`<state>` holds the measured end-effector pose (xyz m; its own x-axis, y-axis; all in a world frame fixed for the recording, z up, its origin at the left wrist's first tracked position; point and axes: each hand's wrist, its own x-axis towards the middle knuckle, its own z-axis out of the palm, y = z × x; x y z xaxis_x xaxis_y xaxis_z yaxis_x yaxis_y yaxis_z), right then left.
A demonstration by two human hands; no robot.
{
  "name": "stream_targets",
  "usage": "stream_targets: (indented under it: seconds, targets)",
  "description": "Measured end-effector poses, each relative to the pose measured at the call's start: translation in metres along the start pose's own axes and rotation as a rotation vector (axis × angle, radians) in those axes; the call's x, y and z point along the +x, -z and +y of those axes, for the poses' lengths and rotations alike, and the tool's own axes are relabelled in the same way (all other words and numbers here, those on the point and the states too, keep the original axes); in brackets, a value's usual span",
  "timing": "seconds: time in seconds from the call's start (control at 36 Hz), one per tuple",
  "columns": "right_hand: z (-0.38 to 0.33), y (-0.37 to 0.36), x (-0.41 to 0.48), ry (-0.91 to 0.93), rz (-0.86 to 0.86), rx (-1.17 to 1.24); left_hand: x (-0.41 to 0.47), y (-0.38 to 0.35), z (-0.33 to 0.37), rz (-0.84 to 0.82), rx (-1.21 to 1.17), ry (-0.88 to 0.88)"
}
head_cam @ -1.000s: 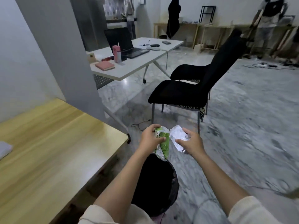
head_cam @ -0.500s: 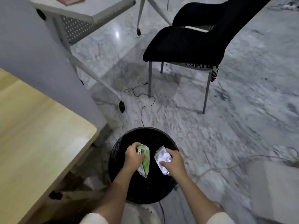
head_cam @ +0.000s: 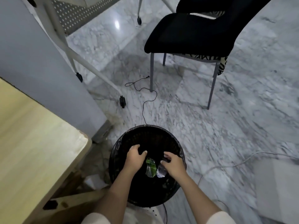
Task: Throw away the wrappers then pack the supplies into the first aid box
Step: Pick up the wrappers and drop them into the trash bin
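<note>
**Wrappers dropping into the bin: clear your hands and turn to the supplies**

Both of your hands hang over the mouth of the round black wire-mesh waste bin lined with a dark plastic bag [head_cam: 119, 146], which stands on the marble floor just beside the corner of the pale wooden table [head_cam: 40, 139]. Your left hand [head_cam: 134, 156] is spread, fingers loose and holding nothing. Your right hand [head_cam: 173, 163] is likewise slack, fingers curled downward with nothing gripped between them. The crumpled green-and-silver foil wrapper [head_cam: 150, 167] and the crumpled clear-and-white plastic wrapper [head_cam: 160, 170] sit side by side below and between your hands, inside the bin's rim; whether they are falling or at rest on the bottom cannot be told from this view.

To finish this step cleanly, keep your palms inside the ring of the rim until both wrappers are plainly below it, since light foil can catch on a finger or drift. Draw your hands straight up, not sideways, so you do not drag the loose liner or tip the bin. Mind the thin black cable [head_cam: 143, 109] trailing toward the bin when you step back. The first aid box and supplies are not in view; judging by the task, packing them comes next.
</note>
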<state>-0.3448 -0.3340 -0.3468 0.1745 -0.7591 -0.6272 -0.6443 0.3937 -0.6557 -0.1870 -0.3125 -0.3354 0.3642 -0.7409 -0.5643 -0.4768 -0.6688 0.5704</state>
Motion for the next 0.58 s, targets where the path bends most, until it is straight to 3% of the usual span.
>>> stream_targets:
  seconds: [0.36,0.58]
  targets:
    - [-0.07,0.087,-0.099,0.202,0.165,-0.052,-0.099,0.056,0.093,0.09,0.044,-0.18]
    - [-0.148,0.123,-0.196,0.478,0.3,-0.11,-0.212,0.138,0.145,0.244,-0.037,-0.461]
